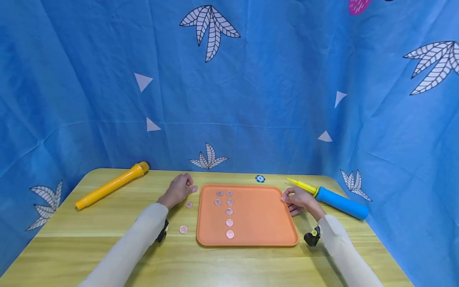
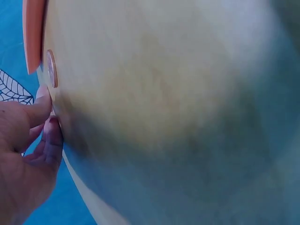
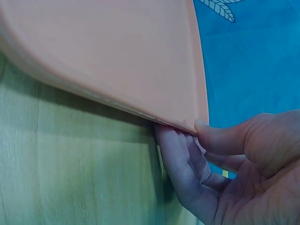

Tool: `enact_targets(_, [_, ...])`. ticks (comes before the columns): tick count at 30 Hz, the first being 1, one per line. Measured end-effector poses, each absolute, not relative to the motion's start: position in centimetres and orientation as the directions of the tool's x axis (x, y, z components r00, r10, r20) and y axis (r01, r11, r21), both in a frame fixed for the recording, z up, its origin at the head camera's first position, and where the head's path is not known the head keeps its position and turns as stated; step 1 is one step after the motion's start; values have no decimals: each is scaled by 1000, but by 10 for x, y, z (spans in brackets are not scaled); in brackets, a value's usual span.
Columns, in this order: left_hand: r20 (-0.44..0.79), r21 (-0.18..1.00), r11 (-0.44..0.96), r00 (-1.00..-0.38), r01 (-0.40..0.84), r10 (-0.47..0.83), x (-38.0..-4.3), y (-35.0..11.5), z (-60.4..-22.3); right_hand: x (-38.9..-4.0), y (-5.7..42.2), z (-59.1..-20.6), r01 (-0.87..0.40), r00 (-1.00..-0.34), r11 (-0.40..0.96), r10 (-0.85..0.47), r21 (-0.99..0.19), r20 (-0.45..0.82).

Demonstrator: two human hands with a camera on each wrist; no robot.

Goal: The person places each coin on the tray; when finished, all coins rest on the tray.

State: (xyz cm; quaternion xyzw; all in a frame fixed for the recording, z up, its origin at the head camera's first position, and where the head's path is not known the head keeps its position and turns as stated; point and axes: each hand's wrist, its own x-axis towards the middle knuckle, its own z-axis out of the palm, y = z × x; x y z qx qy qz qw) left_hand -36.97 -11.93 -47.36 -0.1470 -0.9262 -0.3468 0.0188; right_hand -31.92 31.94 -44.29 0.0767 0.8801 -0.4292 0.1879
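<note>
An orange tray (image 1: 263, 215) lies on the table, with several copper coins (image 1: 229, 211) set on its left half in a long column and a short one. My right hand (image 1: 299, 200) grips the tray's right rim, thumb on top and fingers beneath, as the right wrist view shows. Left of the tray, my left hand (image 1: 179, 188) is low over the table. Its fingertips pinch what looks like a coin (image 2: 52, 113), mostly hidden. Two loose coins lie on the table nearer me, one coin (image 1: 189, 204) just below the hand and another coin (image 1: 183, 229) closer to the front.
A yellow-orange microphone-shaped tube (image 1: 112, 185) lies at the back left. To the right is a blue pump (image 1: 342, 202) with a yellow nozzle, close to my right hand. A small blue-and-white chip (image 1: 259, 179) sits behind the tray. Blue patterned cloth (image 1: 244, 99) hangs around the table (image 1: 244, 267).
</note>
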Motion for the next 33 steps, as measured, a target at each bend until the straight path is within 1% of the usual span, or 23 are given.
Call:
enact_targets(3, [146, 636, 719, -959, 281, 244, -369, -119, -475, -319, 320, -443, 299, -916, 619, -28, -726, -400])
enact_targets(12, [163, 637, 709, -951, 304, 262, -376, -114, -473, -319, 324, -441, 294, -918, 624, -26, -724, -395])
enact_targets(19, [57, 646, 715, -951, 268, 304, -378, -113, -462, -320, 320, -440, 300, -914, 613, -35, -731, -405])
enact_targets(21, [39, 660, 693, -935, 289, 353, -382, -110, -460, -320, 319, -441, 299, -912, 617, -41, -728, -409])
enact_targets(23, [33, 657, 675, -906, 337, 421, -386, -105, -460, -320, 318, -441, 304, -912, 617, -32, -726, -410])
enact_targets(25, [30, 616, 683, -878, 393, 478, -391, -101, -462, -320, 318, -442, 304, -912, 620, -30, -723, -409])
enact_targets(27, [29, 550, 708, -857, 444, 515, -395, -97, -465, -319, 319, -443, 303, -911, 621, -34, -723, -410])
enact_targets(30, [60, 476, 742, -859, 472, 508, -398, -97, -468, -319, 320, -445, 302, -913, 613, -35, -730, -407])
enact_targets(33, [141, 509, 721, -872, 470, 469, -400, -99, -473, -319, 321, -445, 298, -916, 607, -34, -736, -400])
